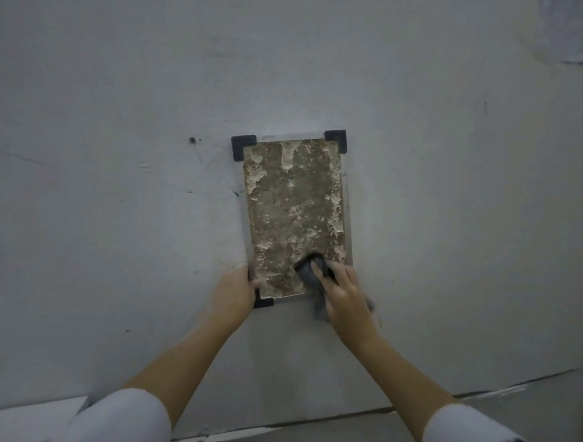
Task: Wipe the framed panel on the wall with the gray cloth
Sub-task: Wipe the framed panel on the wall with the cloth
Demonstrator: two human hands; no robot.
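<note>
A framed panel [292, 201] hangs on the grey wall, tall and narrow, with a mottled brown and cream surface, a pale frame and black corner caps. My left hand [233, 293] grips its lower left corner, fingers wrapped over the edge. My right hand [345, 293] presses a bunched gray cloth [310, 272] against the panel's lower right part. The cloth's tail hangs below my palm and hides the lower right corner.
A small screw or hole [192, 140] sits in the wall left of the panel. A pale sheet [574, 29] is stuck to the wall at the top right. The wall meets a floor or ledge seam [342, 417] below my arms.
</note>
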